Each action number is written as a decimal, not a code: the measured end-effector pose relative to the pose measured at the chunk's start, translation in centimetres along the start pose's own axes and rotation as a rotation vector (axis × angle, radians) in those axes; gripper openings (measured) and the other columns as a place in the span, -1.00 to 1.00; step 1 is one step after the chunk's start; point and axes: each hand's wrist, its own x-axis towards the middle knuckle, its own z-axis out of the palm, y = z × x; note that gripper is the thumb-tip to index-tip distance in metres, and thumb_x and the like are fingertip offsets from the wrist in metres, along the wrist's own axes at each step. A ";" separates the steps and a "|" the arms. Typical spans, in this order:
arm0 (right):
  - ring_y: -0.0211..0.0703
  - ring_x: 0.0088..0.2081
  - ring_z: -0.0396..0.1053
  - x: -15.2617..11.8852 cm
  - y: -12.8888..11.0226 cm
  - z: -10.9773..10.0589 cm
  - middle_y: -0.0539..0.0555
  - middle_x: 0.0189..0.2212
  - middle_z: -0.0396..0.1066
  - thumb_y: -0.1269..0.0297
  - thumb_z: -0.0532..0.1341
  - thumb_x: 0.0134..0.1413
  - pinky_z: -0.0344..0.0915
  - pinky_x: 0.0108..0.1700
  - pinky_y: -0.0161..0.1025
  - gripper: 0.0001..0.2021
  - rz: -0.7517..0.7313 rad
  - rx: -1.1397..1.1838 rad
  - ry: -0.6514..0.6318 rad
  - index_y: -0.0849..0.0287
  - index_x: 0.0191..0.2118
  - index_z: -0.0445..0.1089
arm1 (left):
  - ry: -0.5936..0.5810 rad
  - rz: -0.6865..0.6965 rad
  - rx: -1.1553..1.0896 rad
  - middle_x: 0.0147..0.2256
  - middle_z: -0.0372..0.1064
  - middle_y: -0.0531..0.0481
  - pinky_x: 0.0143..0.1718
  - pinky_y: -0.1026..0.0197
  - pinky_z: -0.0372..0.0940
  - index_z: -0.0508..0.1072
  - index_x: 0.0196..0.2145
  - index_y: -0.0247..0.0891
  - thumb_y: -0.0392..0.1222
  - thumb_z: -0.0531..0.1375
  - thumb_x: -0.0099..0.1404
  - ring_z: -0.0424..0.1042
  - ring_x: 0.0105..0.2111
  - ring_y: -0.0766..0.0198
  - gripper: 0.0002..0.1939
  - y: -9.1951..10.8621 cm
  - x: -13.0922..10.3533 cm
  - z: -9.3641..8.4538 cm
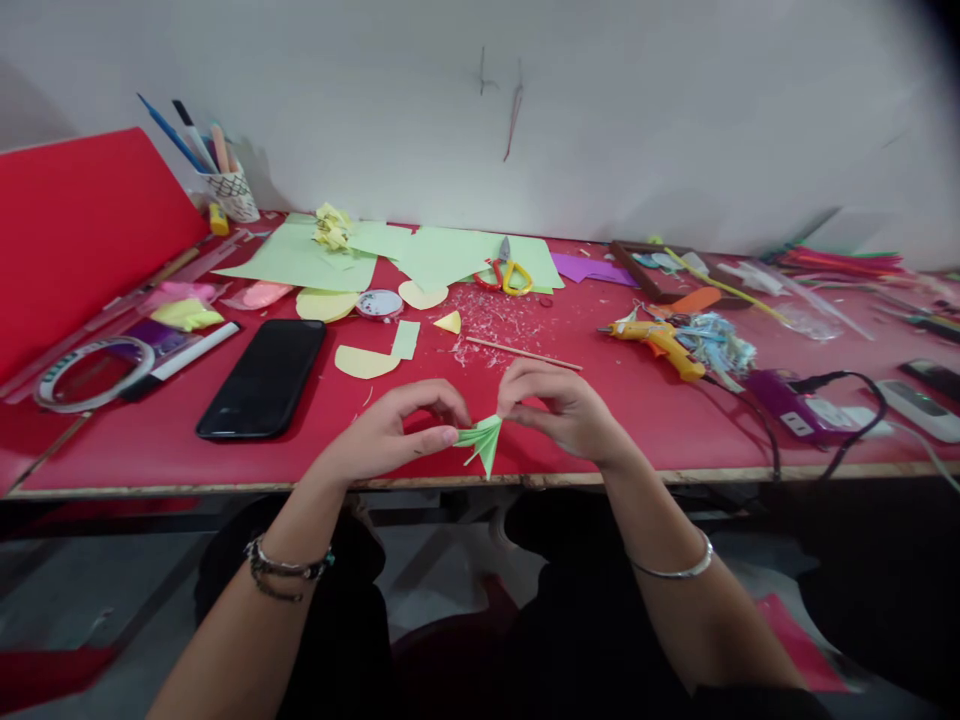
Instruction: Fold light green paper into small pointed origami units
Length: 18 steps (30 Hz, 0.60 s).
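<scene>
A small folded green paper piece (485, 440) is held over the front edge of the red table (420, 470), its pleats fanning downward. My left hand (396, 428) pinches its left end between thumb and fingers. At its top right, the fingertips of my right hand (559, 405) grip the narrow end. Just beyond my hands lie a thin wooden stick (523, 353), a cream paper half-round (366, 362), a small green paper strip (406, 340) and a small yellow wedge (448, 322).
A black phone (262, 380) and a tape roll (96, 375) lie left. Scissors (516, 278) rest on green sheets (442, 257) behind scattered shreds. On the right are a yellow glue gun (658, 342), a purple power socket (799, 405) with cables, and a brown tray (645, 275).
</scene>
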 end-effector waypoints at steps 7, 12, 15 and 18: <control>-0.35 -0.39 0.26 0.0 -0.5 0.1 0.00 -0.44 0.29 0.46 0.15 0.05 0.22 -0.32 -0.35 -0.92 -0.048 -0.027 0.006 0.20 -0.41 0.37 | -0.084 -0.004 -0.009 -0.42 0.30 0.02 -0.30 0.32 0.20 0.35 -0.39 -0.31 -0.14 0.06 0.24 0.29 -0.38 0.35 -0.81 -0.1 -0.1 0.0; -0.34 -0.39 0.26 -0.1 -0.5 0.1 0.00 -0.44 0.29 0.43 0.15 0.05 0.23 -0.32 -0.34 -0.93 -0.040 -0.010 -0.014 0.20 -0.40 0.37 | -0.104 0.005 -0.013 -0.45 0.29 0.03 -0.31 0.33 0.20 0.35 -0.42 -0.32 -0.20 0.10 0.21 0.28 -0.41 0.37 -0.87 -0.1 -0.1 0.1; -0.34 -0.38 0.26 -0.1 -0.5 0.1 0.01 -0.44 0.29 0.41 0.15 0.05 0.23 -0.32 -0.34 -0.93 -0.035 0.017 -0.024 0.20 -0.41 0.37 | -0.101 0.018 -0.008 -0.45 0.29 0.02 -0.32 0.33 0.20 0.35 -0.42 -0.32 -0.24 0.08 0.22 0.28 -0.41 0.37 -0.88 -0.1 -0.1 0.1; -0.34 -0.39 0.26 -0.1 -0.4 0.1 0.01 -0.43 0.29 0.41 0.15 0.06 0.24 -0.32 -0.33 -0.92 -0.021 0.057 -0.051 0.21 -0.41 0.37 | -0.138 0.037 -0.016 -0.44 0.30 0.01 -0.31 0.32 0.20 0.36 -0.41 -0.32 -0.26 0.09 0.21 0.29 -0.40 0.37 -0.90 -0.1 -0.1 0.0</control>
